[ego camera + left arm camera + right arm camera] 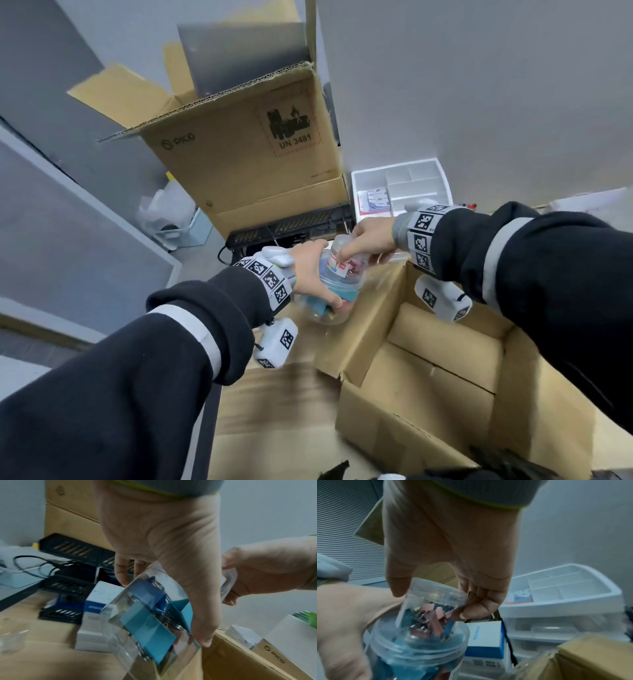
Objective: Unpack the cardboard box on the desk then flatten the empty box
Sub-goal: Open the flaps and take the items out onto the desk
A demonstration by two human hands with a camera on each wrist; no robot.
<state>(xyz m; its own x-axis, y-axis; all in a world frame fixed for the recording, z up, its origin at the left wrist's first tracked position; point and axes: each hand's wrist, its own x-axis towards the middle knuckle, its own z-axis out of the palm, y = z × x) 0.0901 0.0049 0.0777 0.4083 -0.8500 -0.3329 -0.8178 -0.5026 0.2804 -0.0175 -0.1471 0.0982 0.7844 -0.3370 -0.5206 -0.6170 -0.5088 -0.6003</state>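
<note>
A clear plastic jar (337, 294) of blue and pink binder clips is held above the left flap of the open cardboard box (373, 428). My left hand (313, 274) grips the jar's body (145, 622) from the side. My right hand (363, 240) pinches the jar's clear lid (433, 592), which sits tilted over the jar's threaded mouth (419, 639). The wrist views show both hands: left (163, 534), right (450, 540). The box's flaps stand open, and the part of its inside that I see is bare cardboard.
A tall open PICO carton (246, 154) stands at the back on black vented trays (291, 226). A white drawer organiser (400, 185) is at the back right. Small white-and-blue boxes (96, 608) lie near the trays. A bin with a plastic bag (171, 219) is on the left.
</note>
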